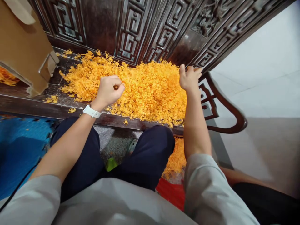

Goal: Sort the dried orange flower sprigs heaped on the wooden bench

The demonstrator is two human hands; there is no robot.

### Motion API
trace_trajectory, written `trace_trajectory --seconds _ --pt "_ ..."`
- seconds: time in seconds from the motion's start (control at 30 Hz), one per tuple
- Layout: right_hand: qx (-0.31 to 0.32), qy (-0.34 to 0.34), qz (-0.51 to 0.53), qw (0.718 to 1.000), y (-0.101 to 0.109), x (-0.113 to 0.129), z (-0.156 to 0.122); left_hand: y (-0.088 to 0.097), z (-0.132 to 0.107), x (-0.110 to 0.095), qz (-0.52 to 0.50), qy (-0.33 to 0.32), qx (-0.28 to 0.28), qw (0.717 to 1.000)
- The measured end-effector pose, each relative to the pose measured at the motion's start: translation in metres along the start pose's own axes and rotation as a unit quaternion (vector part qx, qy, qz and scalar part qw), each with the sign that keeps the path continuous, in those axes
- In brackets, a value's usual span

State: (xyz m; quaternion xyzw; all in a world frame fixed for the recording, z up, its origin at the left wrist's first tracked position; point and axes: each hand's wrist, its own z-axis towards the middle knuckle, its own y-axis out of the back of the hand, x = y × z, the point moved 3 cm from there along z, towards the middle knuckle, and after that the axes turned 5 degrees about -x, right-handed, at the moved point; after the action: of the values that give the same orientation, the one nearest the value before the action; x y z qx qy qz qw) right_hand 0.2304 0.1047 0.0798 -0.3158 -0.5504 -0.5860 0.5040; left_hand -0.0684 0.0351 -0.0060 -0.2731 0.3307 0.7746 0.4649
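Note:
A wide heap of small orange pronged pieces (pixel 150 90), looking like plastic flower parts, covers much of a dark wooden bench seat (pixel 56 98). My left hand (pixel 109 91), with a pale watch strap (pixel 92 111) at the wrist, is over the left half of the heap. Its fingers are curled closed, and whatever they may hold is hidden. At the right end of the heap, near the backrest, my right hand (pixel 190 77) is open with its fingers apart. I see nothing held in it.
Behind the heap rises the carved wooden backrest (pixel 100 28). A cardboard box (pixel 23 47) stands at the left, and a curved armrest (pixel 231 120) at the right. More orange pieces (pixel 177 157) lie below. Another person's arm (pixel 243 178) shows at lower right, beside blue matting (pixel 21 147) far left.

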Motion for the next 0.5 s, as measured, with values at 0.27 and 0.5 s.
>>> trace_trajectory --seconds 0.27,0.5 --pt "0.049 -0.189 0.136 0.971 -0.099 -0.029 -0.023 -0.013 -0.013 -0.019 0.079 -0.102 -0.030 0.991" --pt "0.053 -0.202 0.285 0.936 -0.134 -0.042 -0.015 -0.012 -0.016 -0.012 0.124 -0.143 0.034 0.981"
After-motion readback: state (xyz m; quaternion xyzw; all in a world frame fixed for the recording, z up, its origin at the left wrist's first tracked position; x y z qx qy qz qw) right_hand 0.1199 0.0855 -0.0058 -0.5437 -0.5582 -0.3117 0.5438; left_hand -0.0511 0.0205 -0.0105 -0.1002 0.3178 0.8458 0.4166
